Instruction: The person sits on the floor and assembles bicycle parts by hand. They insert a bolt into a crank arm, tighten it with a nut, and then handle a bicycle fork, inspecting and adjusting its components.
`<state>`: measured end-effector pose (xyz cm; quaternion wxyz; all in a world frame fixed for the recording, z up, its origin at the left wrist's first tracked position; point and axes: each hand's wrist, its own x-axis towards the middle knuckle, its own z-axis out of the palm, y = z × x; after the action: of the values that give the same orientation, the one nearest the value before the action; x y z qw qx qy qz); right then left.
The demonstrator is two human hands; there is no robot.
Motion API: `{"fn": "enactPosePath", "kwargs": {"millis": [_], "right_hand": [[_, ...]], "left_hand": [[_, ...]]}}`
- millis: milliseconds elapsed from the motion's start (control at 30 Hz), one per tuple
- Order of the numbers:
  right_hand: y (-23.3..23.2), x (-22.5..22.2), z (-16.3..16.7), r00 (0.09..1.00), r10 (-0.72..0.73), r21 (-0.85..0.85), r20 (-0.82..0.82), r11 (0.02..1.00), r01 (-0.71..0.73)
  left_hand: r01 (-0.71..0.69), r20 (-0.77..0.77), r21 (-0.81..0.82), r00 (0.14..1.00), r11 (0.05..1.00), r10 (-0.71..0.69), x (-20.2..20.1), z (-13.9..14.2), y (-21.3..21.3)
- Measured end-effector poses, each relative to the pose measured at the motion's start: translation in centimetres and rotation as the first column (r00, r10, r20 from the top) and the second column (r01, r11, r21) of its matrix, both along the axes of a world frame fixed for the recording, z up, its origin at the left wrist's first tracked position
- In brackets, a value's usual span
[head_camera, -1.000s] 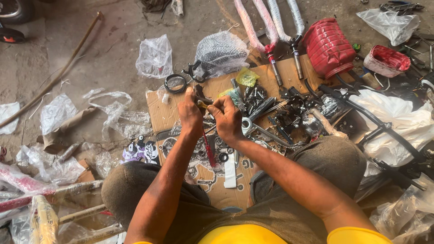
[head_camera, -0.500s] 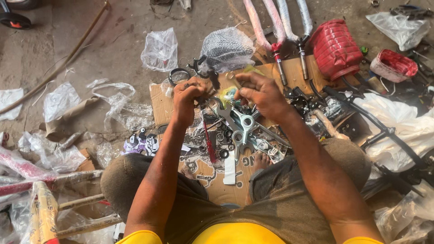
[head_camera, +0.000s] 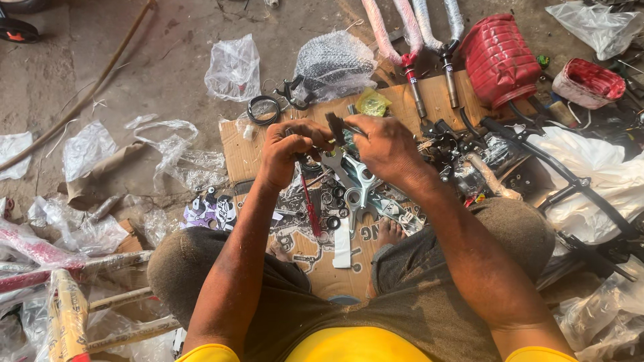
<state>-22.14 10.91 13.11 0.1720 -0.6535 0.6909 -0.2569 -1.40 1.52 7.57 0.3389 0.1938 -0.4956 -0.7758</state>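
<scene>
Head view: both hands meet above the far half of the cardboard sheet (head_camera: pixel 429 100) that lies on the floor. The left hand (head_camera: pixel 290 149) is curled, its grip pressed together on one end of a small dark metal part (head_camera: pixel 335 127); exactly which fingers bear on it cannot be told. The right hand (head_camera: pixel 384 146) closes its grip on the other end of the same part. Directly below the hands, a silver wrench (head_camera: pixel 355 188) and several black washers (head_camera: pixel 333 222) lie on the cardboard, with a red-handled screwdriver (head_camera: pixel 309 208) just beside them. A red ribbed seat (head_camera: pixel 500 57) sits at the far right corner of the cardboard.
</scene>
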Motion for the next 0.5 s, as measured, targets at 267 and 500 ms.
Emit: {"fn": "enactPosePath", "kwargs": {"millis": [267, 500], "right_hand": [[-0.3, -0.7, 0.7, 0.998, -0.055, 0.195, 0.033, 0.980, 0.047], [-2.3, -0.9, -2.5, 0.671, -0.345, 0.254, 0.656, 0.939, 0.234]], "left_hand": [[-0.074, 0.027, -0.195, 0.996, 0.978, 0.081, 0.1, -0.9, -0.8], [-0.127, 0.073, -0.159, 0.987, 0.979, 0.140, -0.8, -2.0, -0.2]]}}
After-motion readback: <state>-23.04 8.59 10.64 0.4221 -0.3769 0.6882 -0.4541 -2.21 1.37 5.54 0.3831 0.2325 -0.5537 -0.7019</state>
